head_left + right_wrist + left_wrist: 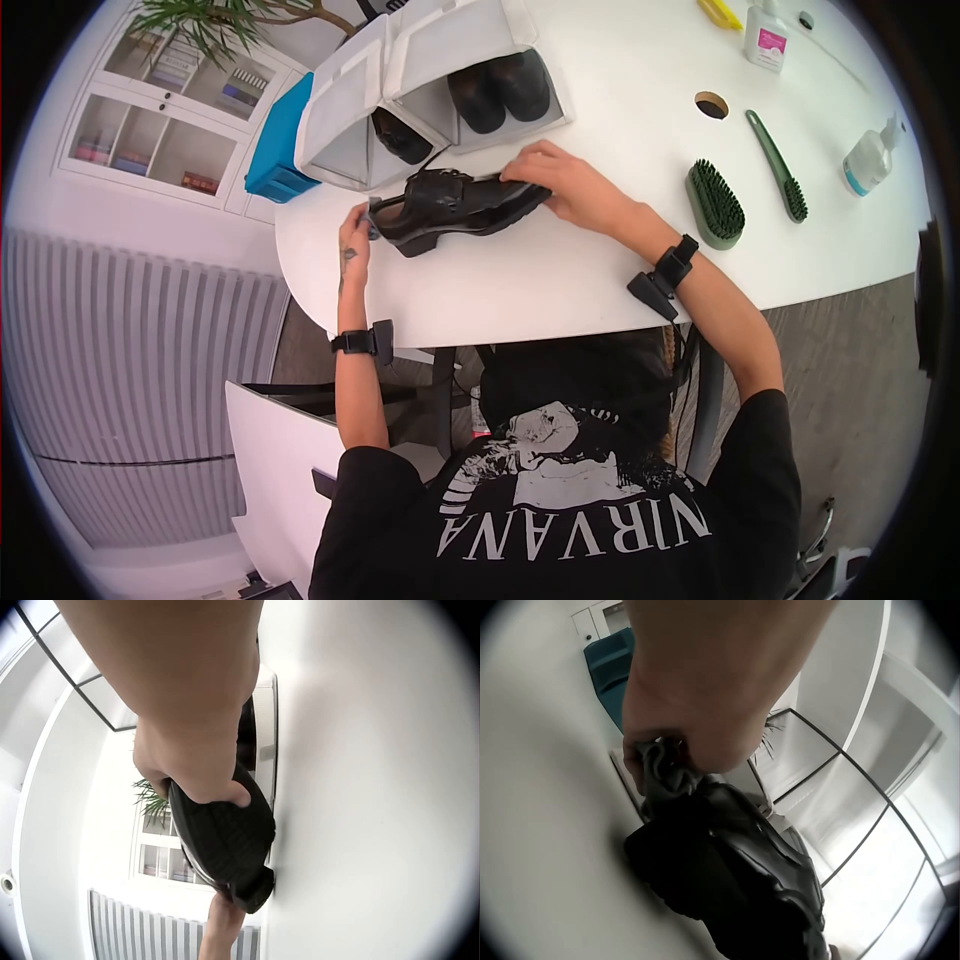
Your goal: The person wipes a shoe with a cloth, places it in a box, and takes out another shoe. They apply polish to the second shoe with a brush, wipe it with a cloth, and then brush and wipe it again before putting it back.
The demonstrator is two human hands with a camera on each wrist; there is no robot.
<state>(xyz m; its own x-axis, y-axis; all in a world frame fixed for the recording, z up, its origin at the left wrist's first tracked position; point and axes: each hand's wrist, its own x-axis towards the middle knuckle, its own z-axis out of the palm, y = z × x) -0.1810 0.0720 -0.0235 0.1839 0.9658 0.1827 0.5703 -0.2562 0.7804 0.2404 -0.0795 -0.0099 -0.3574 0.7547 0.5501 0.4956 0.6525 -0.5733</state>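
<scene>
A shiny black shoe (450, 205) is held above the white table, its heel to the left and its toe to the right. My right hand (570, 185) grips the toe, with the thumb against the dark sole (225, 832) in the right wrist view. At the heel end, my left hand (354, 240) pinches a crumpled grey cloth (664, 776) against the back of the shoe. Most of the left fingers are hidden behind the cloth and wrist in the left wrist view.
Two white shoe boxes (345, 140) with black shoes (500, 92) inside stand behind, beside a blue bin (282, 145). To the right lie a green brush (716, 205), a long-handled brush (776, 165), a spray bottle (870, 158) and a pink-labelled bottle (768, 40).
</scene>
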